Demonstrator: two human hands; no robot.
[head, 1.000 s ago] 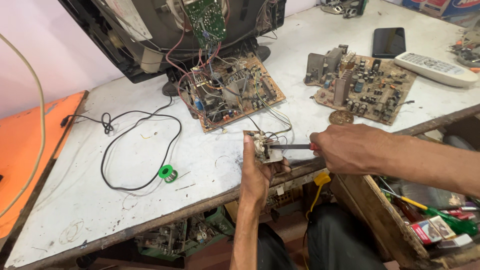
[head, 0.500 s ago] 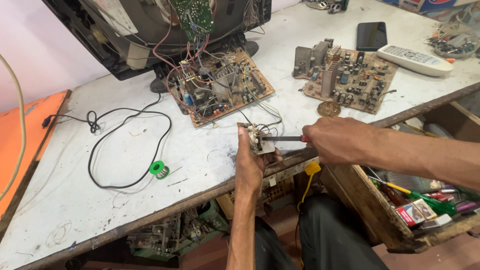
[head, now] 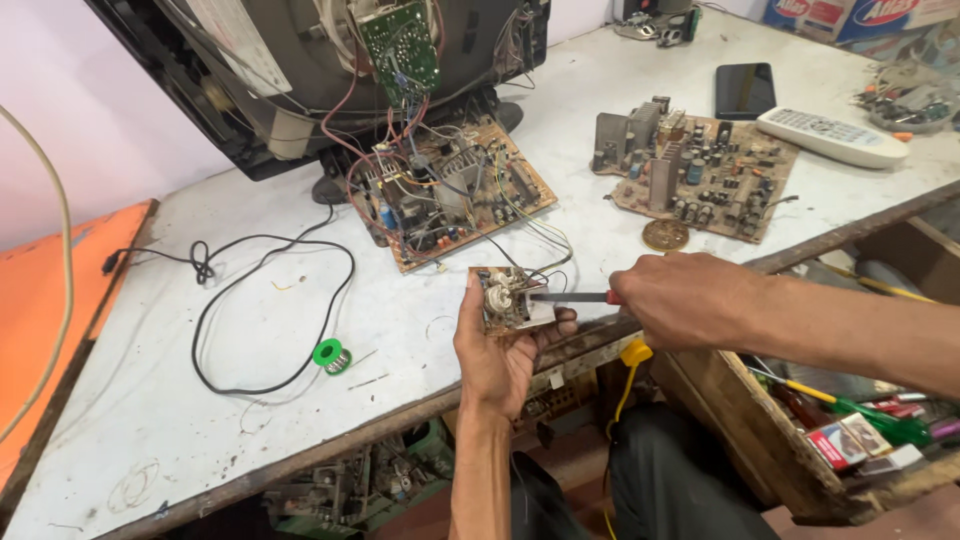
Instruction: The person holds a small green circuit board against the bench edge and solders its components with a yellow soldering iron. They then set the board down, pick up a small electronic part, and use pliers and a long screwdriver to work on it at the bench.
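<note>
My left hand (head: 500,355) holds a small brown circuit board (head: 507,299) upright at the white table's front edge (head: 300,455). Thin wires run from this small board back to a larger brown circuit board (head: 455,195) lying below an opened television set (head: 330,70). My right hand (head: 680,298) grips a red-handled screwdriver (head: 575,297), whose metal tip touches the small board's right side. A green solder spool (head: 331,355) lies on the table left of my left hand.
A second circuit board (head: 700,175), a round brown disc (head: 665,235), a dark phone (head: 745,90) and a white remote (head: 832,137) lie at the right. A black cable (head: 250,300) loops at the left. An open wooden drawer (head: 850,440) holds tools and small boxes.
Both hands stay together at the table edge with the screwdriver on the small board; the view has shifted slightly, and the hands barely moved.
</note>
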